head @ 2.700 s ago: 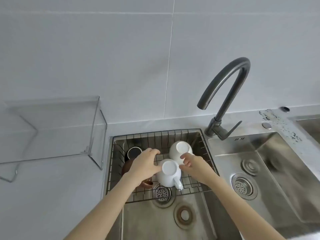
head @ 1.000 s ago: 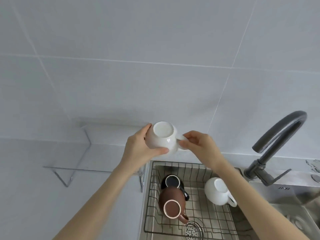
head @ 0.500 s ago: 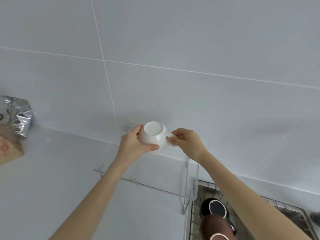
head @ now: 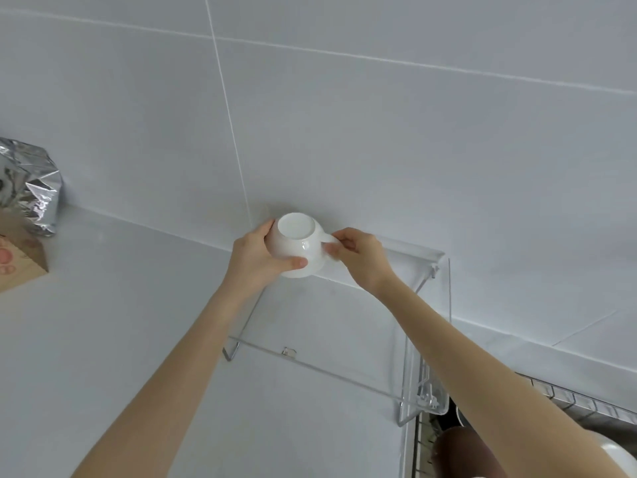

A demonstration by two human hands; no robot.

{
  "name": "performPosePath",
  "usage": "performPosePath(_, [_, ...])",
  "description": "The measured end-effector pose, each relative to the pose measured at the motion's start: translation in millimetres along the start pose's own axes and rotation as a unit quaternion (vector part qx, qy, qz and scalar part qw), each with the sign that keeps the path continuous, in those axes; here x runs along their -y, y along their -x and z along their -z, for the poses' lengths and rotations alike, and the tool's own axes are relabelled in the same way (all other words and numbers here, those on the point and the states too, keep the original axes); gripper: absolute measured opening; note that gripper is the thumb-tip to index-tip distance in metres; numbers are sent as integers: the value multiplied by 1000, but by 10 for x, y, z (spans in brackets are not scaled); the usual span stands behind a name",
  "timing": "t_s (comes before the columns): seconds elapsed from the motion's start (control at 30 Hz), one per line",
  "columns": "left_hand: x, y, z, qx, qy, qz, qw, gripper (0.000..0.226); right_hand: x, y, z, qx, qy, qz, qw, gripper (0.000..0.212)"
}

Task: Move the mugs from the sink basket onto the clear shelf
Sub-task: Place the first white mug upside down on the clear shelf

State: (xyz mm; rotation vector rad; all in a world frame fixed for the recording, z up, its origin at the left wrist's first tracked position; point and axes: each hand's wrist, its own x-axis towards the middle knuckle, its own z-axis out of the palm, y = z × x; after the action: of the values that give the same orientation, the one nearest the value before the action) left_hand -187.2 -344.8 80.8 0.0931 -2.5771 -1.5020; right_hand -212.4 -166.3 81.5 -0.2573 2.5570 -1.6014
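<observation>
- Two hands hold one white mug (head: pixel 297 246) upside down, over the back left corner of the clear shelf (head: pixel 344 339), close to the tiled wall (head: pixel 344 132).
- Left hand (head: pixel 256 262) cups the mug's body from 9 o'clock, thumb pressed across its front.
- Right hand (head: pixel 358 258) pinches the handle at 3 o'clock.
- Whether the rim touches the shelf can't be told.
- Sink basket (head: pixel 582 403) is cut off at 4 o'clock; a brown mug (head: pixel 462 450) and another white mug (head: pixel 617 450) sit partly behind the right forearm.

Pale grey tiled wall (head: pixel 379 132) with thin white grout lines above a light grey countertop (head: pixel 103 322). Crumpled silver foil bag (head: pixel 29 188) at far left, touching a brown cardboard box (head: pixel 17 263) in front.
</observation>
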Motion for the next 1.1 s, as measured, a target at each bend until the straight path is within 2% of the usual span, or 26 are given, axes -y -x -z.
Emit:
performPosePath(0.27, [47,18,-36,-61,-34,7,998,51,20,-157,-71,-4,-46,-28,999,18])
performPosePath(0.47, [33,40,-57,-58,-44,14,997,48,-26,-122,0,-24,-78,-55,995,29])
performPosePath(0.6, [-28,12,-67,-38,-64,40,996,53,-5,-56,112,-25,-73,-45,996,30])
performPosePath(0.67, [-108,15,-114,-44,-88,57,994,62,36,-2,166,-15,-58,-39,997,29])
performPosePath(0.77, [-306,128,-274,-65,-135,11,989,83,115,155,292,0,-53,-23,998,28])
performPosePath(0.9, [-659,441,-634,-63,-173,-118,976,60,133,545,650,-9,-66,-6,998,28])
performPosePath(0.97, [-836,632,-867,-44,-158,-153,975,51,60,801,913,-24,-58,-6,998,26])
performPosePath(1.1, [-1107,1056,-1436,59,-117,-189,973,40,-294,1379,1446,-98,-27,-33,994,22])
